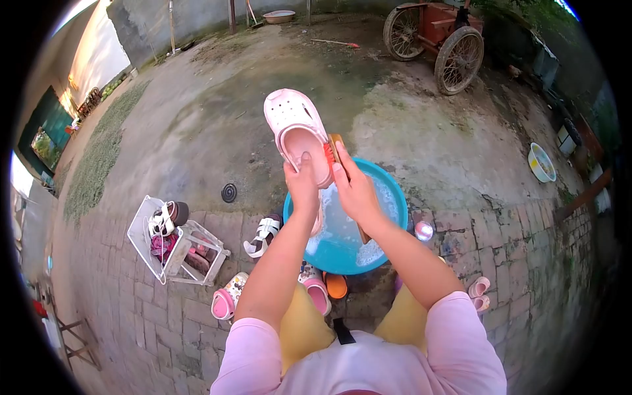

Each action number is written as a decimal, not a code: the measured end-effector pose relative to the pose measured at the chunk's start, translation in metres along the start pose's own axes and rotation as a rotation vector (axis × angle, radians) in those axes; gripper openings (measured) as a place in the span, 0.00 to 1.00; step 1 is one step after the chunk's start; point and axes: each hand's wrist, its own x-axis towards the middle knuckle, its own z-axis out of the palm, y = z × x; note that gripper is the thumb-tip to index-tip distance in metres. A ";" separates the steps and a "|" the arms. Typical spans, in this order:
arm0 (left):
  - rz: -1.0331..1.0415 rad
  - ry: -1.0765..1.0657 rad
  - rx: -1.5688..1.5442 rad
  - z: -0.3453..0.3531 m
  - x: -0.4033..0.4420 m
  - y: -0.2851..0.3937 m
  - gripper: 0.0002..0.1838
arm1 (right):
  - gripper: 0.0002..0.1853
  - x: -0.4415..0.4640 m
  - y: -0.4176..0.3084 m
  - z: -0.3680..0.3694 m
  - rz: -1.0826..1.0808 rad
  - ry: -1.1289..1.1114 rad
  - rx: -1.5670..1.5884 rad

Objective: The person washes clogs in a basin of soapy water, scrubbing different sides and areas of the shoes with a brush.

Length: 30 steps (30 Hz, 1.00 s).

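A pink clog [289, 112] is held up in front of me, toe pointing away. My left hand [303, 184] grips it by the heel, thumb inside the opening. In my right hand [355, 191] is a wooden scrubbing brush [337, 143] with red bristles, which touch the clog's right side near the heel. Part of the brush's handle is hidden behind my hand and forearm. Below both hands stands a round blue basin [397, 191] of sudsy water. Another pink thing [318, 220] shows at the basin's left side, mostly covered by my left forearm.
A white shoe rack [148, 227] with shoes stands left. Around the basin lie a white sandal [264, 234], patterned clogs [230, 296], an orange shoe [335, 285] and small pink shoes [480, 293]. A shiny pink-topped container [424, 230] sits right. A wheeled cart [438, 39] stands farther back.
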 end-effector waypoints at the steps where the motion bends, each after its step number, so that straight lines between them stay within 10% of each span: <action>1: 0.084 -0.023 0.109 0.003 -0.003 -0.003 0.19 | 0.25 0.005 0.001 -0.004 0.058 0.032 0.055; 13: 0.082 0.034 -0.251 -0.011 0.022 0.008 0.24 | 0.25 -0.039 0.003 -0.010 0.362 -0.363 0.088; 26: -0.039 -0.102 -0.108 0.013 -0.010 0.004 0.22 | 0.26 -0.033 0.010 0.005 -0.009 0.035 0.101; 30: 0.121 -0.158 0.122 0.020 -0.022 -0.006 0.23 | 0.26 0.003 0.004 -0.031 0.279 0.059 0.256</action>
